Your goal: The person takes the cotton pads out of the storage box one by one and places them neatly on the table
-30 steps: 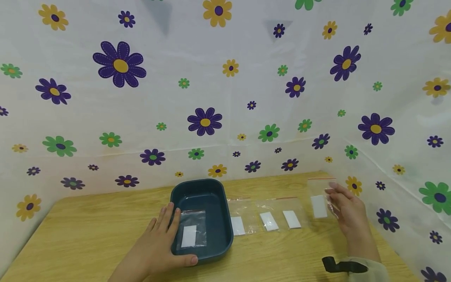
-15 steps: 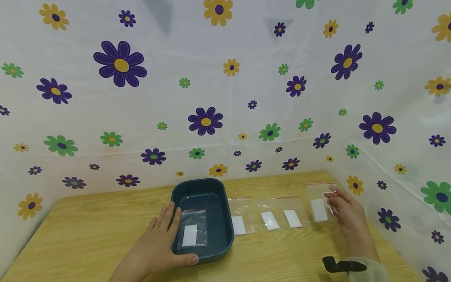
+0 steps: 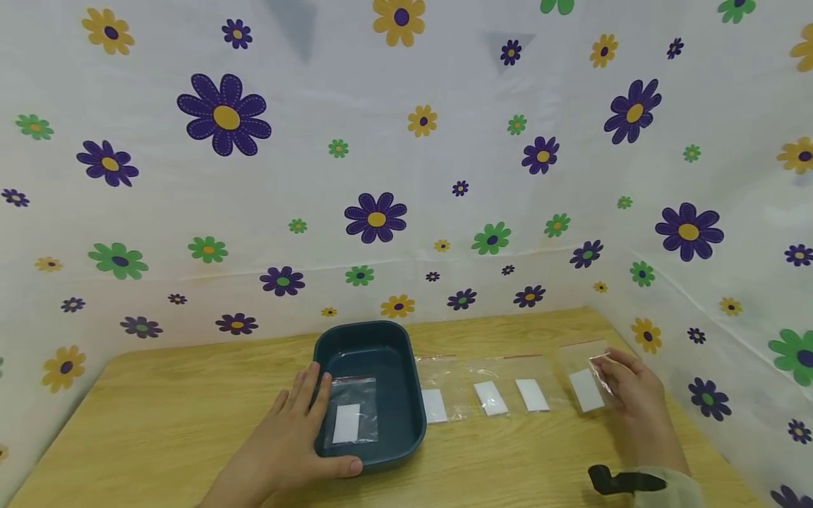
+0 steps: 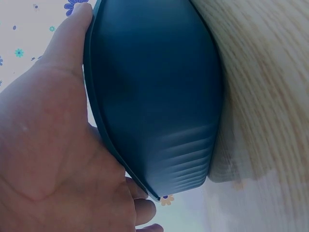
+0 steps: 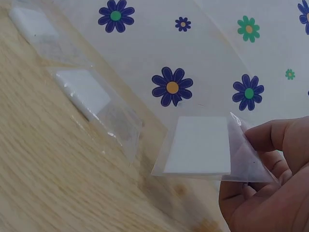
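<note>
Right hand [image 3: 629, 388] at the far right of the wooden table [image 3: 190, 423], fingers pinched on the edge of a clear zip bag [image 3: 587, 377] with a white pad inside, bag lifted clear of the wood. Left hand [image 3: 288, 441] flat against the dark teal tray [image 3: 406, 402], fingers straight along its left wall, thumb on the near rim. Inside the tray, another bagged pad [image 3: 349, 420]. Between tray and held bag, three more bags [image 3: 489, 391] in a row
</note>
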Action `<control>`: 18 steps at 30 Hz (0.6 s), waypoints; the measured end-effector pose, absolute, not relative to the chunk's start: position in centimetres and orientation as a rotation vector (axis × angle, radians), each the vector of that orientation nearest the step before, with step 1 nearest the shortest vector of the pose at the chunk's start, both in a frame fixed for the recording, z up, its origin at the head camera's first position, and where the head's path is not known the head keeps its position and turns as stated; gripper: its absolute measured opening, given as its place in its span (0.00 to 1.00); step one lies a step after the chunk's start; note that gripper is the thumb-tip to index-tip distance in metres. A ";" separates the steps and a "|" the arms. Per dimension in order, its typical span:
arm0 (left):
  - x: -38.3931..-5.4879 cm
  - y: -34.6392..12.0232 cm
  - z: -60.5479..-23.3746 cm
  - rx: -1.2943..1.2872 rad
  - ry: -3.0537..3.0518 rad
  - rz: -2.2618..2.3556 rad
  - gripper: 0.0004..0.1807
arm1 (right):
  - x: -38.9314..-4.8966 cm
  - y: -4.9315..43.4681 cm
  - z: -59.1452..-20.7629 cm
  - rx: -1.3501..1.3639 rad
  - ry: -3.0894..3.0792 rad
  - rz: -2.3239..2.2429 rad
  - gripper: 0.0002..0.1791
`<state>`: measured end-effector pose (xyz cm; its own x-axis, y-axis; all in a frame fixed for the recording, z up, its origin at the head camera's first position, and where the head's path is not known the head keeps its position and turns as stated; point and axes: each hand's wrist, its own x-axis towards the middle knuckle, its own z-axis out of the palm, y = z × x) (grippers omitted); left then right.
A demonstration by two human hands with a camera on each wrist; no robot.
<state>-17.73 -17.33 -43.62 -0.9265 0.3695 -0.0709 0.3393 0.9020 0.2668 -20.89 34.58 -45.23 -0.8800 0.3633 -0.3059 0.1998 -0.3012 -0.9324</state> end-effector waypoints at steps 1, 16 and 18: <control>-17.7 -17.3 -43.6 0.553 2.946 0.379 0.76 | -20.9 34.7 -45.4 -0.746 -1.827 2.320 0.16; -17.4 -17.6 -43.6 0.504 2.941 0.369 0.77 | -21.5 34.7 -47.0 -0.899 -2.209 2.011 0.46; -17.4 -17.5 -43.5 0.503 2.945 0.375 0.77 | -21.3 34.8 -46.8 -0.881 -2.286 1.968 0.46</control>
